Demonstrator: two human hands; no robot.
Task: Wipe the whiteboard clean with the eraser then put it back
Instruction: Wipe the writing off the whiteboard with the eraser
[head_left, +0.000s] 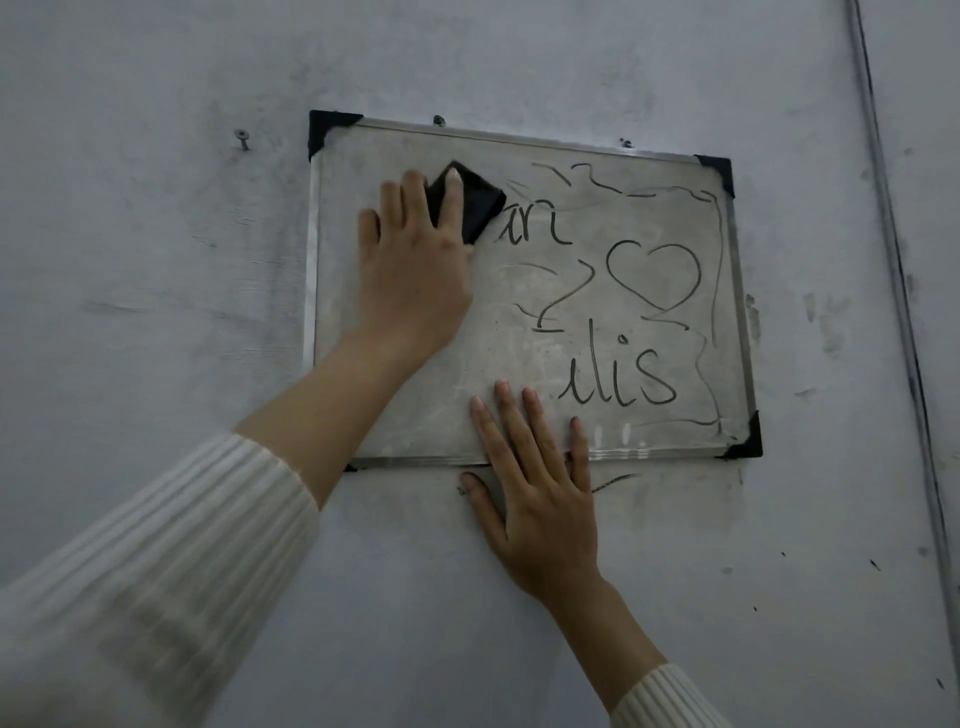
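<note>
A small whiteboard (644, 244) with a metal frame and black corner caps hangs on the wall. Black marker writing, a heart and a wavy border cover its right half; its left part is smudged grey. My left hand (410, 270) presses a black eraser (480, 202) flat against the board's upper left area, fingers spread over it. My right hand (540, 499) lies flat with fingers apart over the board's bottom edge, palm on the wall below.
The grey wall (156, 260) is scuffed and marked. A screw (242, 138) sticks out left of the board. A thin cable or pipe (893, 260) runs down the wall at the right.
</note>
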